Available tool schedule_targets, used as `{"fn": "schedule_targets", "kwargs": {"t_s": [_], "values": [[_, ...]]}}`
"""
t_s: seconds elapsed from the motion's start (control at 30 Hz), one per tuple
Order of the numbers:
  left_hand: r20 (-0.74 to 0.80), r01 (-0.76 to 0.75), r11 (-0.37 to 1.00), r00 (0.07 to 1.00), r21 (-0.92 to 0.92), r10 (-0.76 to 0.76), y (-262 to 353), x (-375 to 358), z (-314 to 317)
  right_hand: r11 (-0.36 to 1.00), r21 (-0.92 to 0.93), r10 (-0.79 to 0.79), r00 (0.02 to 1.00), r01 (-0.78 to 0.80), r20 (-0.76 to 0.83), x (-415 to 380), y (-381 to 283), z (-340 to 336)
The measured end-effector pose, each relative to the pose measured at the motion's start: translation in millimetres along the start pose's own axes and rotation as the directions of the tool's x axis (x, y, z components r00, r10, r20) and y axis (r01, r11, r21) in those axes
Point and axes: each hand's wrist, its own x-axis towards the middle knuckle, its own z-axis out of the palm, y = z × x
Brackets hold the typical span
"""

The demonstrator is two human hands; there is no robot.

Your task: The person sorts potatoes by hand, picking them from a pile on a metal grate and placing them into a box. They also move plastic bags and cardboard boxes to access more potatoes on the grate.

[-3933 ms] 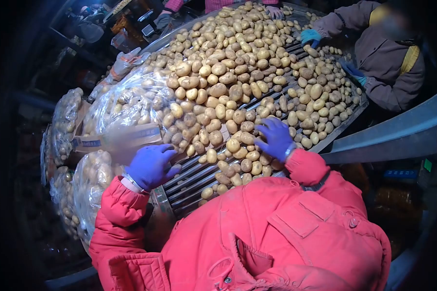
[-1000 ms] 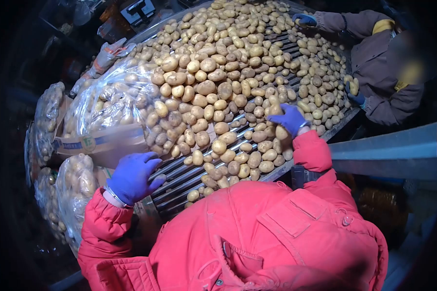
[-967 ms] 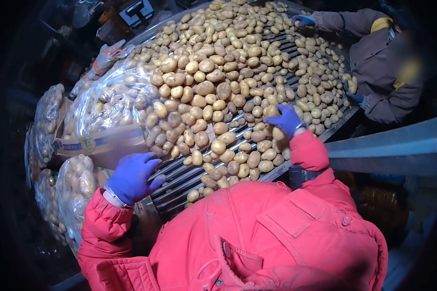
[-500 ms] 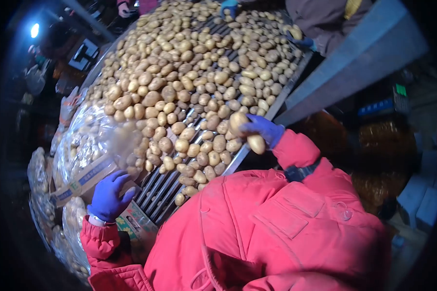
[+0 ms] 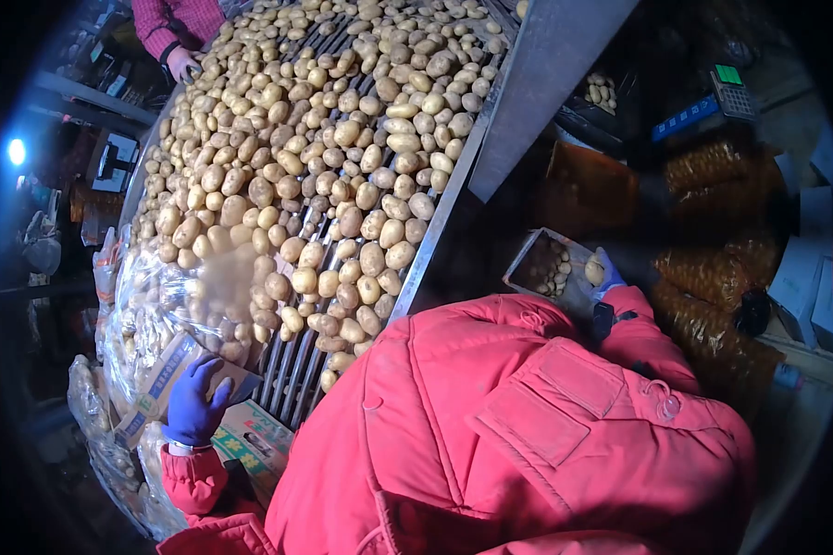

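Observation:
My right hand (image 5: pixel 610 276), in a blue glove, is closed around a potato (image 5: pixel 594 269) at the right edge of a small crate (image 5: pixel 518 255) with several potatoes inside. My left hand (image 5: pixel 197 400), also gloved in blue, has its thumb apart from the fingers and holds nothing. It rests over the flap of a cardboard box (image 5: pixel 168 375) printed with a blue band. Beside it lies a green and white printed carton (image 5: pixel 253 431). Many potatoes (image 5: pixel 278 166) cover the slatted metal sorting table (image 5: pixel 292 370) in front of me.
A metal beam (image 5: pixel 537 102) rises along the table's right edge. Clear plastic bags (image 5: pixel 125 324) of potatoes line the left. At the top left, another person's hand (image 5: pixel 183 65) touches the potatoes. Filled net sacks (image 5: pixel 713 282) and a scale (image 5: pixel 731 92) stand at the right.
My right hand has moved from the table's edge, where it held potatoes, rightward to the crate. The view has turned right. My left hand stays by the box flap.

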Motion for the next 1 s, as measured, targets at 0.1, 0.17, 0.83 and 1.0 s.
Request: {"fn": "schedule_targets", "kwargs": {"t_s": [0.1, 0.17, 0.83, 1.0], "values": [[-0.008, -0.016, 1.0, 1.0, 0.008, 0.016, 0.1, 0.1, 0.1, 0.981, 0.008, -0.195, 0.981, 0.195, -0.007, 30.5, -1.0, -16.2], [-0.016, -0.03, 0.999, 0.999, 0.012, 0.03, 0.6, -0.8, -0.9, 0.96, 0.22, -0.157, 0.984, 0.173, -0.089, 38.2, -28.8, 6.8], [-0.118, -0.149, 0.982, 0.98, 0.115, 0.162, 7.1, -1.0, -1.2, -0.061, -0.292, -0.106, 0.285, 0.954, 0.953, -75.3, 74.4, 358.2], [-0.103, -0.087, 0.993, 0.99, 0.079, 0.095, 14.3, -2.1, -7.1, -0.495, -0.281, -0.329, 0.122, 0.822, 0.936, -34.5, 103.2, 432.3]]}}
